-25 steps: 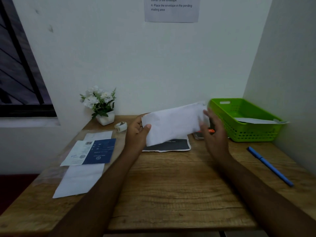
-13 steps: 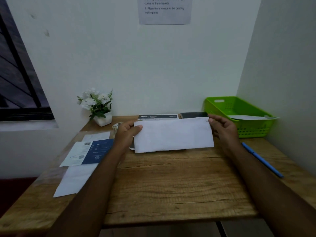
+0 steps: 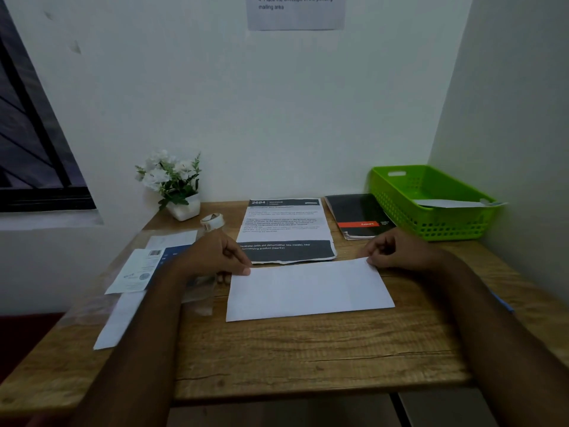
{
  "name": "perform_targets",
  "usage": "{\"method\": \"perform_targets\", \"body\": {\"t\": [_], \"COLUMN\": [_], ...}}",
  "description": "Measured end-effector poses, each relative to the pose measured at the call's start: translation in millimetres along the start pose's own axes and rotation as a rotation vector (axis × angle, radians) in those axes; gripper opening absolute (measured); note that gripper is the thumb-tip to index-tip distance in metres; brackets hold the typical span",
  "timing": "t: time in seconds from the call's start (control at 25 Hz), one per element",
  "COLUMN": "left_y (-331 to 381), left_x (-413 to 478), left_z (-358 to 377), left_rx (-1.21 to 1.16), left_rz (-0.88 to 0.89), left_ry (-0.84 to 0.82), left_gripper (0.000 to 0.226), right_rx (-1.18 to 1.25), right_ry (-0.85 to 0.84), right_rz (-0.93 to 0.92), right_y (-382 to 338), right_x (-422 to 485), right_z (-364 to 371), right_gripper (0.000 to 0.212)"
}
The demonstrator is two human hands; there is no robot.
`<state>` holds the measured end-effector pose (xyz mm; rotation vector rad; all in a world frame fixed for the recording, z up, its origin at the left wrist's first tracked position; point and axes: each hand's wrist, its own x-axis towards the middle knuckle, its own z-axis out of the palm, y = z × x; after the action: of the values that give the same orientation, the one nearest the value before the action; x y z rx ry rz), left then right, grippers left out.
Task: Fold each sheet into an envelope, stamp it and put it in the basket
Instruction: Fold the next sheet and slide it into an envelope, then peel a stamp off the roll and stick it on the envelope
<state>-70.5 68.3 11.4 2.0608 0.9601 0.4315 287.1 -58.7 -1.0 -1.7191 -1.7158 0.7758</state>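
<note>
A folded white sheet (image 3: 309, 289) lies flat on the wooden desk (image 3: 308, 352), in the middle. My left hand (image 3: 212, 254) pinches its far left corner. My right hand (image 3: 397, 249) pinches its far right corner. A green basket (image 3: 431, 223) stands at the back right with a white envelope (image 3: 446, 204) inside, sticking over the rim. A small roll of stamps or tape (image 3: 212, 221) sits behind my left hand. A printed sheet (image 3: 284, 229) with dark bands lies just beyond the folded one.
A black notebook (image 3: 358, 215) lies between the printed sheet and the basket. At the left are more papers (image 3: 144, 269), one blue, and a white sheet (image 3: 118, 322). A potted white flower (image 3: 172, 183) stands at the back. A blue pen (image 3: 502, 303) peeks out past my right forearm.
Both hands have brought the folded sheet down from the air onto the desk, closer to me. It now lies flat, and the printed sheet and notebook behind it show.
</note>
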Motion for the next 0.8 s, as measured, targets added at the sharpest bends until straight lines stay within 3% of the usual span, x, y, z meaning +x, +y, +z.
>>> {"method": "perform_targets", "body": {"t": [0.28,0.44,0.64,0.8], "left_y": [-2,-4,-6,-20], "left_x": [4,7,10,23], "left_z": [3,2,4,-1], "left_rx": [0.12,0.144,0.12,0.299], "left_rz": [0.011,0.055,0.173,0.178], "left_ry": [-0.011,0.065,0.401,0.753], "left_gripper": [0.015,0.014,0.011,0.01], "right_rx": [-0.037,-0.155,-0.289,-0.31], "right_ry": [-0.052,0.007,0.106,0.154], "right_rz": [-0.023,-0.057,-0.097,-0.097], "right_y": [-2,1,-1,-2], "right_x": [1,6,13,17], "right_z": [0,2,6,11], "right_gripper": [0.013,0.027,0.043,0.039]}}
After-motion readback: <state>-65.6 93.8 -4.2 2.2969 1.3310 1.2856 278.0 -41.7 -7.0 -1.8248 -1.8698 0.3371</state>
